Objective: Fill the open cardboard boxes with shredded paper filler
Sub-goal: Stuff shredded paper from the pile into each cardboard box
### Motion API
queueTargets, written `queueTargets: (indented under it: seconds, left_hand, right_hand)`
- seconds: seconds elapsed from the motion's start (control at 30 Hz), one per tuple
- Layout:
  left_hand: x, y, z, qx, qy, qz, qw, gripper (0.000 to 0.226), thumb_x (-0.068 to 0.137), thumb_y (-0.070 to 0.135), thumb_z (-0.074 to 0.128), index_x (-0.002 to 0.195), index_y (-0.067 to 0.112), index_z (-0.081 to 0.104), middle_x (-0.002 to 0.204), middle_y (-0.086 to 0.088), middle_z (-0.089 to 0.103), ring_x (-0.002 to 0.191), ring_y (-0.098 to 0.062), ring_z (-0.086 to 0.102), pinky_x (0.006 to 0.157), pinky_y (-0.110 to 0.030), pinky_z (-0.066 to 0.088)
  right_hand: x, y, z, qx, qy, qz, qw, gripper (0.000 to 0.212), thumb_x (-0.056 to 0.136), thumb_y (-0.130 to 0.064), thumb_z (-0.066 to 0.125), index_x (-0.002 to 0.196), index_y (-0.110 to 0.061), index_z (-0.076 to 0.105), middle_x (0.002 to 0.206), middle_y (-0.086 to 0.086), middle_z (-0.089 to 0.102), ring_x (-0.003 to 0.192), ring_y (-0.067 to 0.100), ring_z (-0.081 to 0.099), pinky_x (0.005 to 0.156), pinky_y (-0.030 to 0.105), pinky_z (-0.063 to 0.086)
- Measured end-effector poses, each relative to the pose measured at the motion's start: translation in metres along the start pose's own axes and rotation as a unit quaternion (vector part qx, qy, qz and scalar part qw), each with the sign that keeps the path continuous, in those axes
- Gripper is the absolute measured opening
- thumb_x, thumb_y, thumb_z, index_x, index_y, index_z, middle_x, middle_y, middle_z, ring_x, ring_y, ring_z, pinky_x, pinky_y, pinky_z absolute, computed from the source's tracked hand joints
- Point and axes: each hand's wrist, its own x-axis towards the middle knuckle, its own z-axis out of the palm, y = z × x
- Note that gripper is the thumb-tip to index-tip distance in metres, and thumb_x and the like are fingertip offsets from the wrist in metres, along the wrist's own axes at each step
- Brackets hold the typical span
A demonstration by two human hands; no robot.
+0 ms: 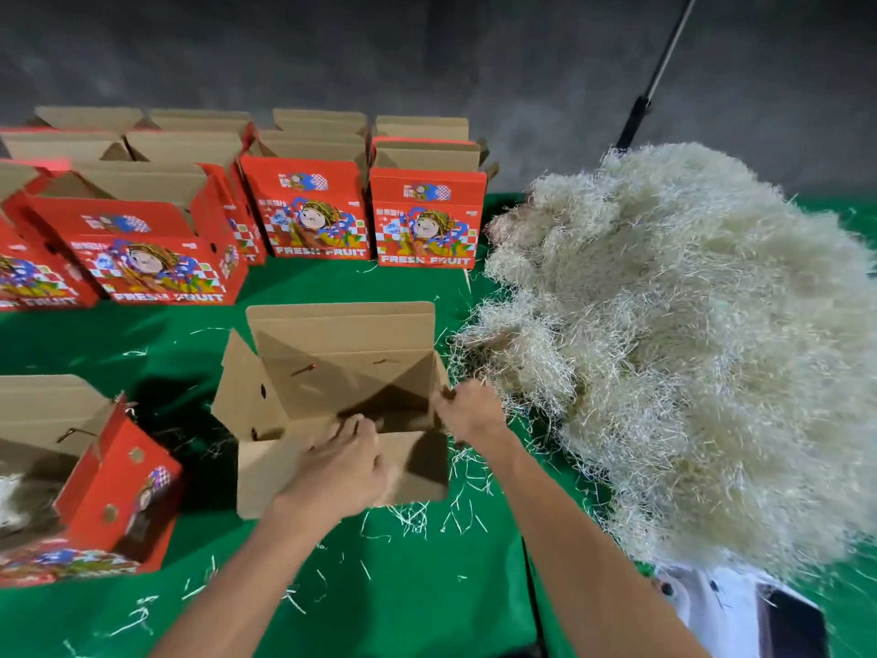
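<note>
We see an open brown cardboard box (pixel 341 372) standing in the middle of the green-covered desk (pixel 403 586), its flaps spread and its inside bare of filler. Our left hand (pixel 344 463) rests on the near flap of that box, with its fingers (pixel 353 427) curled over the flap's edge and gripping it. Our right hand (pixel 467 410) is at the box's right wall, fingers closed in a pinch on the cardboard edge there. Just beside the box on the right lies a large heap of pale shredded paper filler (pixel 688 349), and loose strands (pixel 417 515) are scattered over the cloth near the box. A red printed fruit box (pixel 118 496) sits open at the near left with a little filler showing inside. Farther back, a row of red "FRESH FRUIT" boxes (pixel 318 211) stands with flaps up.
</note>
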Motion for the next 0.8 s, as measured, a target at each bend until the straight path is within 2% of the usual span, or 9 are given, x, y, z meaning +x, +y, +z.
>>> queueTargets:
  seconds: [0.13,0.2,0.27,0.37,0.43,0.5,0.57,0.67,0.8]
  left_hand:
    - [0.022,0.002,0.017,0.021,0.169,-0.003,0.985,0.03,0.104,0.045,0.026,0.094,0.025,0.046,0.075,0.002,0.068,0.069,-0.02,0.068,0.057,-0.03,0.044]
    - [0.028,0.002,0.023,0.064,0.215,-0.029,0.974,0.054,0.104,0.04,0.031,0.068,0.018,0.064,0.053,0.003,0.063,0.047,-0.018,0.063,0.044,-0.023,0.034]
    - [0.037,0.0,0.033,0.091,0.275,-0.025,0.957,0.061,0.099,0.033,0.04,0.046,0.013,0.061,0.039,0.001,0.054,0.033,-0.019,0.052,0.042,-0.02,0.026]
    - [0.052,-0.007,0.043,0.11,0.345,-0.014,0.932,0.058,0.096,0.028,0.047,0.041,0.015,0.056,0.038,0.001,0.051,0.033,-0.018,0.048,0.045,-0.021,0.023]
    - [0.058,-0.011,0.049,0.11,0.362,-0.01,0.926,0.054,0.095,0.027,0.052,0.042,0.016,0.057,0.04,0.002,0.051,0.036,-0.019,0.049,0.044,-0.022,0.026]
    - [0.061,-0.013,0.055,0.098,0.38,0.001,0.92,0.049,0.092,0.024,0.057,0.044,0.017,0.058,0.042,0.002,0.054,0.039,-0.019,0.052,0.044,-0.024,0.032]
    - [0.064,-0.013,0.059,0.083,0.402,0.02,0.912,0.046,0.091,0.02,0.058,0.044,0.018,0.058,0.043,0.002,0.055,0.04,-0.018,0.054,0.045,-0.025,0.037]
    - [0.068,-0.017,0.062,0.068,0.424,0.047,0.902,0.046,0.092,0.018,0.055,0.046,0.018,0.057,0.043,0.002,0.055,0.039,-0.017,0.052,0.047,-0.025,0.038]
    - [0.074,-0.019,0.063,0.067,0.446,0.073,0.89,0.047,0.092,0.016,0.055,0.046,0.02,0.055,0.043,0.004,0.053,0.039,-0.016,0.051,0.048,-0.026,0.037]
  right_hand:
    - [0.006,0.006,0.014,0.09,-0.01,-0.011,0.996,0.036,0.103,-0.03,0.046,0.078,-0.005,0.056,0.078,0.01,0.062,0.061,0.02,0.061,0.052,0.03,0.049]
    - [0.009,0.007,0.017,0.137,-0.031,-0.008,0.99,0.037,0.103,-0.031,0.049,0.078,-0.005,0.058,0.07,0.008,0.062,0.045,0.011,0.058,0.043,0.025,0.048]
    - [0.009,0.013,0.016,0.206,-0.051,-0.013,0.977,0.051,0.099,-0.046,0.055,0.08,0.001,0.065,0.061,0.008,0.062,0.04,0.015,0.055,0.043,0.027,0.049]
    - [0.016,0.033,0.002,0.198,-0.067,-0.02,0.978,0.077,0.092,-0.073,0.041,0.069,-0.005,0.065,0.052,0.004,0.06,0.043,0.018,0.055,0.046,0.026,0.048]
    - [0.028,0.048,-0.015,0.062,0.016,-0.041,0.997,0.071,0.095,-0.072,0.03,0.078,-0.012,0.064,0.058,0.002,0.061,0.047,0.015,0.058,0.05,0.026,0.052]
    - [0.048,0.062,-0.031,-0.101,0.148,-0.077,0.981,0.056,0.098,-0.062,0.04,0.115,-0.014,0.064,0.093,0.009,0.07,0.081,0.02,0.07,0.072,0.035,0.061]
    - [0.071,0.072,-0.04,-0.182,0.197,-0.086,0.959,0.062,0.094,-0.057,0.055,0.141,-0.018,0.045,0.14,0.009,0.052,0.127,0.028,0.054,0.105,0.046,0.048]
    - [0.102,0.077,-0.051,-0.265,0.13,-0.034,0.955,0.106,0.088,-0.061,0.062,0.158,-0.017,-0.005,0.164,0.01,-0.012,0.153,0.033,0.002,0.121,0.052,0.002]
    - [0.136,0.089,-0.053,-0.337,0.034,0.014,0.941,0.137,0.073,-0.063,0.075,0.154,-0.014,-0.025,0.162,0.016,-0.026,0.152,0.039,-0.003,0.123,0.052,0.007]
